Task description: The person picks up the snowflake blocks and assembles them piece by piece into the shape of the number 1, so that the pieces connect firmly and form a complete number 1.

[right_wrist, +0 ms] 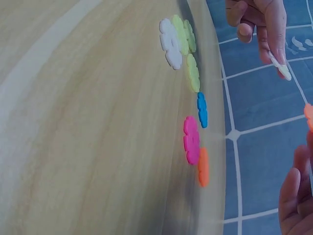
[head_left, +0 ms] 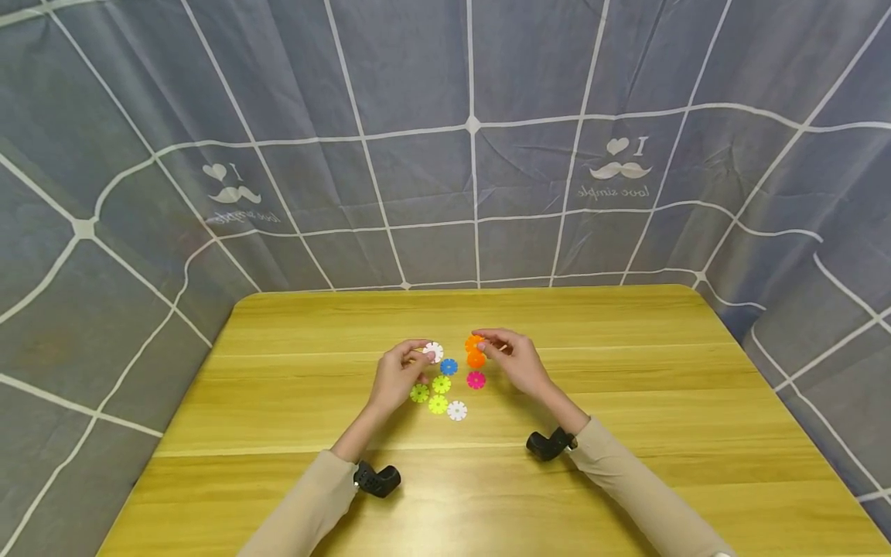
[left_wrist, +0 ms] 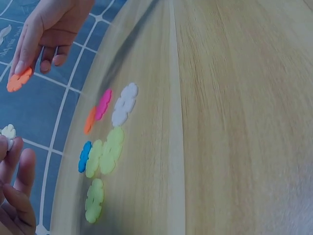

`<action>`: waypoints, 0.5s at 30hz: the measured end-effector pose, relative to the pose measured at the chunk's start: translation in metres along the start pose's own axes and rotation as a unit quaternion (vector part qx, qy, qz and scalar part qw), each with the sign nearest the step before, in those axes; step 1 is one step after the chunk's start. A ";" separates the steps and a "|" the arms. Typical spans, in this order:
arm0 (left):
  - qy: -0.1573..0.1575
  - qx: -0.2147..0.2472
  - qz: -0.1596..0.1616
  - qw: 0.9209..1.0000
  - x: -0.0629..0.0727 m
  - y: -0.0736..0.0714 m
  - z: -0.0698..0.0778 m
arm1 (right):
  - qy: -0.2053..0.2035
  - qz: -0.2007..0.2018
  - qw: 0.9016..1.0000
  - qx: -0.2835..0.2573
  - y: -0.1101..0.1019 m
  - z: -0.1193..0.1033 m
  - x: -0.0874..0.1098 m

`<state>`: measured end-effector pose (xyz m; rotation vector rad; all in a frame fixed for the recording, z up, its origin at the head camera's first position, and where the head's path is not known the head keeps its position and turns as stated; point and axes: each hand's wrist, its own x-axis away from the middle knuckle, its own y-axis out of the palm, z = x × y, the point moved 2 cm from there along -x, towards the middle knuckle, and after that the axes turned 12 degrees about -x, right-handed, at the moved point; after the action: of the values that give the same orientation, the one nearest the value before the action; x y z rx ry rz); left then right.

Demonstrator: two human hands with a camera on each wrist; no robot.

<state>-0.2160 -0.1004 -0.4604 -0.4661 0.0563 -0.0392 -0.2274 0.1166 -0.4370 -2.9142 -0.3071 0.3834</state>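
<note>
My left hand (head_left: 398, 377) pinches a white notched disc (head_left: 433, 353) between thumb and fingers, held above the table. Across from it, my right hand (head_left: 517, 360) pinches an orange notched disc (head_left: 474, 343) by its edge. The two held discs are apart. Below them on the table lie a second orange disc (head_left: 476, 360), a blue disc (head_left: 448, 367) and a pink disc (head_left: 476, 380). Nearer the body are three yellow-green discs (head_left: 438, 404) and another white disc (head_left: 457, 411). In the left wrist view the left hand (left_wrist: 14, 196) is partly cut off by the frame edge.
The discs lie on a wood-grain table (head_left: 626, 464). A grey-blue curtain (head_left: 418, 178) with white lines hangs behind and beside it. Each wrist wears a black camera mount (head_left: 378, 480), near beige sleeves (head_left: 306, 507).
</note>
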 end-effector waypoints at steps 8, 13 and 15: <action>-0.004 0.021 -0.012 1.000 0.003 -0.001 0.011 | -0.016 -0.001 1.000 0.010 0.001 0.009 -0.005; -0.021 0.020 -0.016 0.999 0.004 -0.001 0.016 | -0.008 -0.002 1.000 0.023 0.003 0.015 -0.008; -0.024 0.021 -0.010 0.999 0.002 0.002 0.008 | -0.007 -0.004 0.999 0.031 0.004 0.014 -0.007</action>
<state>-0.2138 -0.0953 -0.4543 -0.4263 0.0046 -0.0492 -0.2375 0.1131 -0.4490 -2.8502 -0.3045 0.4050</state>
